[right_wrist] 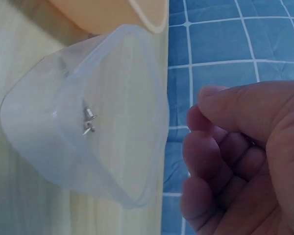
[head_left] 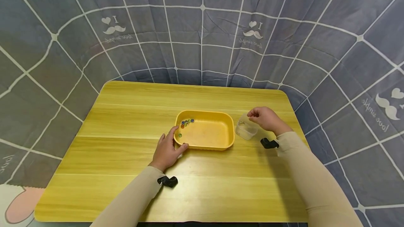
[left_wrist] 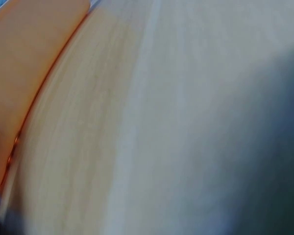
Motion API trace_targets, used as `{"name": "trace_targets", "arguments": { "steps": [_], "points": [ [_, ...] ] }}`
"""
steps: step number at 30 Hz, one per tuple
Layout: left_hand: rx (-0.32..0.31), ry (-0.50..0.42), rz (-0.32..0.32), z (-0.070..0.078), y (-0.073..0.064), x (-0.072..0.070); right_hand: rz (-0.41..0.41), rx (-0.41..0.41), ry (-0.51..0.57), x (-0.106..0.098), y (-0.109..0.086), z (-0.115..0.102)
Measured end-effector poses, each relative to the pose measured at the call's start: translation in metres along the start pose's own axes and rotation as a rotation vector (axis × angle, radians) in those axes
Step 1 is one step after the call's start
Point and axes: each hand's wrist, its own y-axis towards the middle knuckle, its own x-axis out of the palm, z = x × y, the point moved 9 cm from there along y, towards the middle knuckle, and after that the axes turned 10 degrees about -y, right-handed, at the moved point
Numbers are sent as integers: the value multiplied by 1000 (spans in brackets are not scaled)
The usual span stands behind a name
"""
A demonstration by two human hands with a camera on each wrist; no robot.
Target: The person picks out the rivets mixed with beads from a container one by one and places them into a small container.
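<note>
A yellow plastic tray [head_left: 205, 147] rests on the table, with several small glass marbles [head_left: 192, 120] at its left end. My left hand [head_left: 165, 152] holds the near left corner, fingers along the left side and thumb at the front rim. Right of the tray stands a clear plastic container [head_left: 247, 133]. A few small shiny metal pieces [right_wrist: 89, 115] lie inside it. Above its far rim is my right hand [head_left: 266, 117], with thumb and index fingertips together and the other fingers curled. Nothing shows between those tips.
The wooden table [head_left: 110, 171] has rounded corners. Grey curtain [head_left: 189, 27] with white grid lines surrounds it at the back and sides. Black wrist cameras [head_left: 170, 182] sit on both sleeves. The left wrist view shows mostly tabletop and the tray's outer wall [left_wrist: 34, 54].
</note>
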Motion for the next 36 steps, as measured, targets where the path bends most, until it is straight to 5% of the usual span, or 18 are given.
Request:
{"name": "trace_targets", "arguments": {
  "steps": [36],
  "points": [
    [32,-5,-19,-13,26,-16,-48,62,-4,24,13,1]
  ]
}}
